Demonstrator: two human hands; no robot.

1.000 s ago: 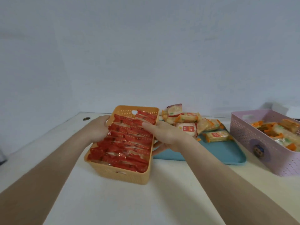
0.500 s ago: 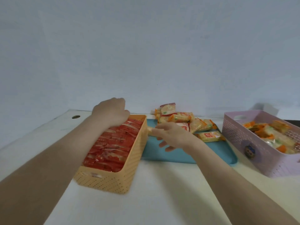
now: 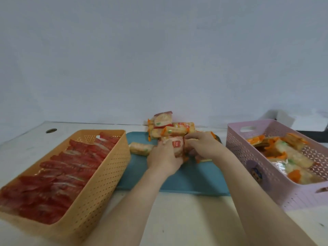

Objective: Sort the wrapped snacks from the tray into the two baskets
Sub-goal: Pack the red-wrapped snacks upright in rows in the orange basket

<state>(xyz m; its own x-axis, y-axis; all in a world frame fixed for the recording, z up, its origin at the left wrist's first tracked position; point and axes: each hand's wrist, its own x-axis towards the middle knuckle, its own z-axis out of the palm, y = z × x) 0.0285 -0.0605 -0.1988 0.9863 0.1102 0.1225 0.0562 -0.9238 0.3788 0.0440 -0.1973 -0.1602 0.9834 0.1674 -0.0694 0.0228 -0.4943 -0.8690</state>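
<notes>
A blue tray [image 3: 186, 181] lies in the middle of the table with a pile of orange-and-cream wrapped snacks [image 3: 170, 128] at its far end. My left hand [image 3: 163, 157] and my right hand [image 3: 204, 146] meet over the pile, both curled round a snack with a red label [image 3: 177, 146]. One loose snack [image 3: 140, 148] lies on the tray to the left of my hands. An orange basket [image 3: 106, 174] full of red-wrapped snacks [image 3: 58, 174] stands on the left. A pink basket [image 3: 266, 174] with orange-and-cream snacks [image 3: 291, 157] stands on the right.
A pale wall rises right behind the table. A round hole [image 3: 51, 130] sits in the tabletop at the far left. Bare tabletop [image 3: 186, 219] lies between the baskets near the front edge.
My left hand left the orange basket and came to the snack pile on the tray. My right hand moved further onto the pile. Both now hold the red-label snack.
</notes>
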